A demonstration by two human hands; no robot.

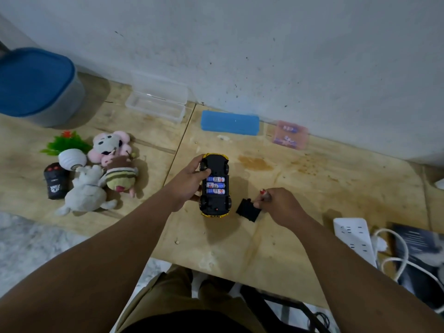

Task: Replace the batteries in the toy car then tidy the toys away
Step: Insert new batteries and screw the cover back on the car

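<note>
Batteries (215, 185) fill the open bay of the toy car (214, 185), three cells lying side by side across its black underside, so the job looks to be at the closing step of the battery change. The car is upside down on the wooden table (312, 179), yellow body showing at both ends, and the left hand (189, 181) clasps it from the side, thumb laid just above the top cell. Just beside the car's rear end, the right hand (280, 204) pinches the black battery cover (247, 209) at one corner with its fingertips; a red-tipped tool, probably a small screwdriver (263, 193), seems tucked in the same hand, though blur makes that hard to confirm. Next the cover needs to be carried over the bay, lined up with its edges and pressed flat while the left hand steadies the car; a screw may then need driving. Tidying has not begun: the plush toys (96, 179) and black remote control (55, 180) lie in a heap well to the left, near a blue-lidded bin (36, 85), with a clear plastic box (156, 102) open by the wall.
</note>
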